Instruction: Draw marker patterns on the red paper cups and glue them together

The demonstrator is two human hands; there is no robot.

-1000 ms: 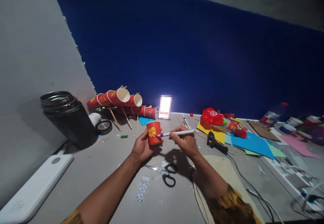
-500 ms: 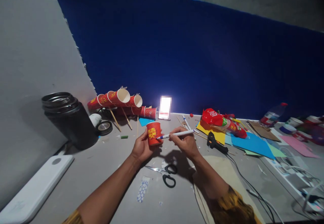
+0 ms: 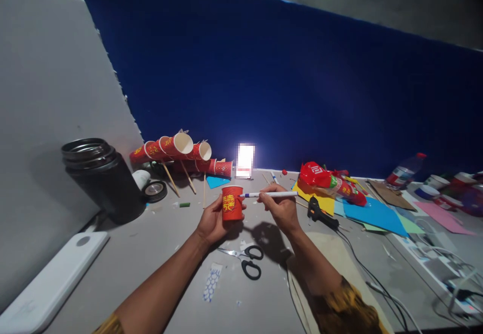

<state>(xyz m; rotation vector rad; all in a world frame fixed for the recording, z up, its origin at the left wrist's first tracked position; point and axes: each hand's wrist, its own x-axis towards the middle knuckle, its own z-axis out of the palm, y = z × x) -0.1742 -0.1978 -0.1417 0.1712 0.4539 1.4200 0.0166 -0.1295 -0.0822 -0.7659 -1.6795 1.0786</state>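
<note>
My left hand (image 3: pixel 211 223) is wrapped round a small red paper cup (image 3: pixel 231 203) with a yellow design, held bottom up above the grey table. My right hand (image 3: pixel 281 208) pinches a white pen (image 3: pixel 269 194) that lies almost level, its blue tip pointing left and just off the cup's upper right edge. Black-handled scissors (image 3: pixel 247 259) lie on the table right below both hands.
Several red paper cups on sticks (image 3: pixel 177 150) are piled at the back left beside a black jar (image 3: pixel 101 178) and a tape roll (image 3: pixel 154 189). A black glue gun (image 3: pixel 320 212), coloured paper sheets (image 3: pixel 373 213), a red bag (image 3: pixel 328 178) and cables lie to the right. A white board (image 3: pixel 49 278) sits at the near left.
The pen has risen from the cup's side up to the level of its top edge. The cup has tipped slightly more upright in my left hand.
</note>
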